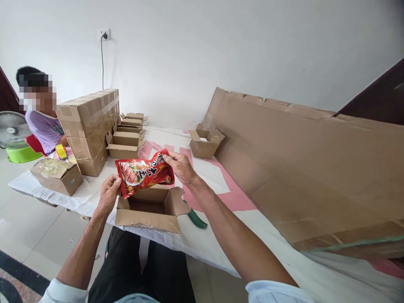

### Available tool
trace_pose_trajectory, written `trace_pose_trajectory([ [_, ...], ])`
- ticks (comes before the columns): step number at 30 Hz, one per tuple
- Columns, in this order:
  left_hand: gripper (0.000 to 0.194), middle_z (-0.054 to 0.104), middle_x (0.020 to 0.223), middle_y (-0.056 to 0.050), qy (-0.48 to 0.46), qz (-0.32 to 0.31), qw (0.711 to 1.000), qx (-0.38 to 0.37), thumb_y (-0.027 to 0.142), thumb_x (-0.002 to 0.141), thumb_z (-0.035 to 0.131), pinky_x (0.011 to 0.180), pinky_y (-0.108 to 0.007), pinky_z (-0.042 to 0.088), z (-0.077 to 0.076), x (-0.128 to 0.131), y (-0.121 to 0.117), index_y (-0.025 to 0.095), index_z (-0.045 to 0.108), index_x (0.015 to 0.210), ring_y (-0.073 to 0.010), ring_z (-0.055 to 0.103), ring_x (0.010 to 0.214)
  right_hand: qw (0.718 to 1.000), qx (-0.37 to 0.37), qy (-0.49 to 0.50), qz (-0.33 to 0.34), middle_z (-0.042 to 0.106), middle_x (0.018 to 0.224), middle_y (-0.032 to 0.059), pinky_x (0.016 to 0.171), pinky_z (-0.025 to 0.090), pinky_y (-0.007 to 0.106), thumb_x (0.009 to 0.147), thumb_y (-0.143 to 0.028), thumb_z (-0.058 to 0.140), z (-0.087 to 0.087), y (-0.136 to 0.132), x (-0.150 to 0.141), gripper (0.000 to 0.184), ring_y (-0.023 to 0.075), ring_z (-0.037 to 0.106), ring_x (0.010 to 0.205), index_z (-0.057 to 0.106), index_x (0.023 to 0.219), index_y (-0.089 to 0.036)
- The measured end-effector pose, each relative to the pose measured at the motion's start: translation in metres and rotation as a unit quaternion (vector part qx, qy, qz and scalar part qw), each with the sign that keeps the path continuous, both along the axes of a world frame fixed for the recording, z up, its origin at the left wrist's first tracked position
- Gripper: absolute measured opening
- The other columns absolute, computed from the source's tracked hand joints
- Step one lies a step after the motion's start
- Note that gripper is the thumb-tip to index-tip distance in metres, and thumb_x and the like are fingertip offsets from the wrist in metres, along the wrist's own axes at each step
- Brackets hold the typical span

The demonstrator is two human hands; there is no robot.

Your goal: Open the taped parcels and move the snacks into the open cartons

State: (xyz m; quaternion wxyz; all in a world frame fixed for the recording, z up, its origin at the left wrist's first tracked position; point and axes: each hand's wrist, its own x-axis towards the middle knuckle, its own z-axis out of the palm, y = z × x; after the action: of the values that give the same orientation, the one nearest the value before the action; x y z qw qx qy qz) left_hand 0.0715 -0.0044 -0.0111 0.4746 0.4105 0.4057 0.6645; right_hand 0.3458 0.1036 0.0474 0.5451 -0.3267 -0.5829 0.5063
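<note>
Two hands, L [110, 191] and R [180, 166], each w/ grip closed on one end of red food packet [145, 172]; packet held tilted above open carton [148, 216] on cloth-covered surface [221, 248]. Green-handled item [197, 219] just R of carton.

Head camera: we look forward and down
White-and-pink cloth-covered table [236, 201]: close below us
Plain white wall [189, 59]: farther ahead

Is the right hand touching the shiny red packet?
Touching: the head view shows the right hand pinching the red packet at its upper corner, thumb and fingers on it.
</note>
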Motion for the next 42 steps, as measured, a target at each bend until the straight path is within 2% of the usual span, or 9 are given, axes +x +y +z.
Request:
trace_pose_trajectory([
  [4,0.067,0.078,0.083,-0.002,0.012,-0.004,1.0,0.0,0.071,0.066,0.106,0.059,-0.026,0.057,0.002,0.001,0.004,0.02,0.073,0.094,-0.0145,0.069,0.064,1.0,-0.013,0.015,-0.004,0.081,0.082,0.0003,0.072,0.056,0.035,0.069,-0.069,0.102,0.001,-0.005,-0.008,0.049,0.0213,0.068,0.075,0.087,0.085,-0.026],
  [8,0.064,0.065,0.065,0.004,0.04,0.021,0.999,-0.011,0.072,0.071,0.103,0.051,-0.022,0.049,0.001,-0.002,0.006,0.02,0.068,0.08,-0.0101,0.057,0.052,0.999,-0.017,0.029,-0.012,0.083,0.083,0.0001,0.075,0.059,0.035,0.065,-0.072,0.103,0.001,-0.01,-0.009,0.052,0.0217,0.069,0.076,0.087,0.084,-0.026],
  [16,0.065,0.062,0.063,0.005,0.042,0.038,0.998,-0.007,0.072,0.069,0.103,0.049,-0.02,0.042,-0.003,-0.001,0.009,0.02,0.066,0.079,-0.0084,0.052,0.05,1.0,-0.008,0.018,-0.003,0.082,0.085,0.0005,0.077,0.058,0.035,0.07,-0.069,0.101,0.003,-0.016,-0.003,0.048,0.0216,0.068,0.079,0.087,0.085,-0.025],
  [20,0.061,0.064,0.064,0.004,0.044,0.018,0.999,-0.019,0.068,0.071,0.102,0.049,-0.021,0.044,-0.002,-0.002,0.007,0.02,0.066,0.078,-0.0098,0.056,0.051,1.0,0.002,-0.001,0.009,0.078,0.082,-0.0003,0.075,0.055,0.032,0.075,-0.065,0.097,0.006,-0.014,0.001,0.045,0.019,0.065,0.077,0.085,0.085,-0.023],
  [23,0.056,0.072,0.07,0.0,0.045,-0.005,0.998,-0.037,0.062,0.068,0.103,0.056,-0.025,0.056,0.001,-0.002,0.005,0.018,0.071,0.081,-0.0142,0.066,0.058,0.999,0.017,-0.027,0.015,0.077,0.082,-0.0003,0.072,0.054,0.031,0.078,-0.063,0.094,0.009,-0.012,0.003,0.043,0.0183,0.064,0.076,0.083,0.087,-0.022],
  [29,0.046,0.085,0.096,-0.006,0.107,0.045,0.993,-0.005,0.051,0.069,0.1,0.075,-0.029,0.063,0.027,-0.009,0.003,0.019,0.081,0.096,-0.0213,0.078,0.084,0.99,0.076,-0.108,0.046,0.076,0.084,0.0002,0.074,0.052,0.031,0.088,-0.056,0.084,0.024,-0.011,0.007,0.038,0.0182,0.064,0.079,0.082,0.093,-0.019],
  [32,0.048,0.088,0.11,-0.01,0.203,0.001,0.979,0.027,0.05,0.072,0.099,0.081,-0.03,0.063,0.049,-0.009,0.007,0.019,0.086,0.108,-0.0254,0.08,0.099,0.976,0.116,-0.157,0.092,0.075,0.085,0.0012,0.074,0.051,0.031,0.093,-0.051,0.078,0.035,-0.014,0.002,0.033,0.0177,0.063,0.079,0.082,0.093,-0.019],
  [36,0.042,0.086,0.092,-0.007,0.282,-0.102,0.953,0.031,0.05,0.074,0.096,0.07,-0.029,0.057,0.063,0.002,0.016,0.017,0.087,0.099,-0.0224,0.076,0.08,0.953,0.185,-0.197,0.138,0.075,0.087,0.0017,0.076,0.05,0.032,0.101,-0.042,0.068,0.046,-0.017,-0.012,0.027,0.0171,0.063,0.079,0.081,0.096,-0.019],
  [42,0.031,0.067,0.061,0.001,0.245,-0.036,0.968,0.045,0.047,0.076,0.09,0.054,-0.024,0.043,0.046,0.012,0.02,0.018,0.077,0.077,-0.0124,0.055,0.055,0.931,0.252,-0.26,0.04,0.075,0.085,0.0011,0.077,0.046,0.033,0.105,-0.034,0.067,0.045,-0.015,-0.018,0.023,0.0169,0.06,0.079,0.078,0.091,-0.02],
])
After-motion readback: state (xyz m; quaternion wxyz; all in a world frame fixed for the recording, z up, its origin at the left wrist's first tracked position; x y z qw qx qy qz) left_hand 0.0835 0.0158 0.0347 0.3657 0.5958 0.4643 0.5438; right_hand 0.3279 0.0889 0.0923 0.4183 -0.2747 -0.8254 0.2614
